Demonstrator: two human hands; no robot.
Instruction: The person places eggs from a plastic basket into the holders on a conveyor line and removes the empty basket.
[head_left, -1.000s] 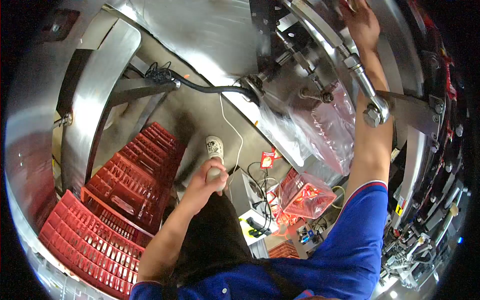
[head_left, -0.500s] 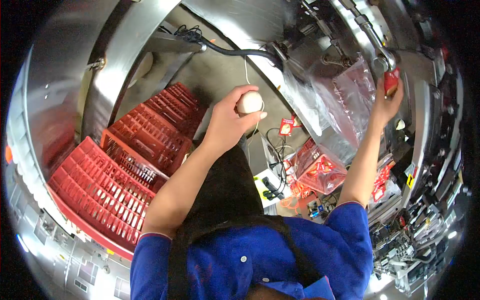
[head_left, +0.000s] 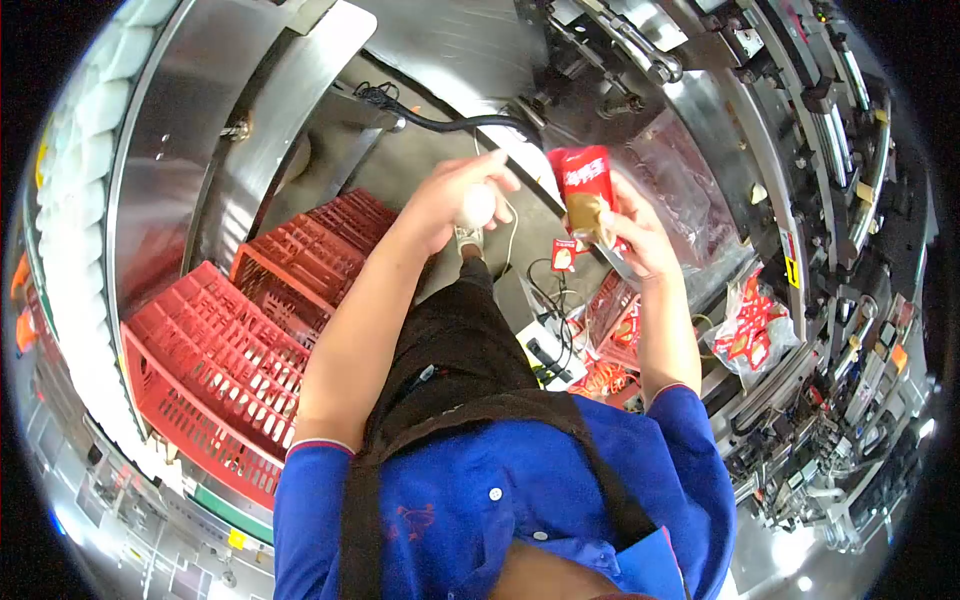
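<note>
in the head view, one left hand (head_left: 445,200) is holding one white round item (head_left: 475,206) against the palm, fingers half curled, while one right hand (head_left: 640,230) is pinching one red packet (head_left: 588,188) between thumb and fingers, just apart from the item. at least two red crates (head_left: 208,432) are standing at left, the nearer's far edge adjoining the next. one clear bag (head_left: 752,332) is bundling red packets at right, too jumbled for counting.
</note>
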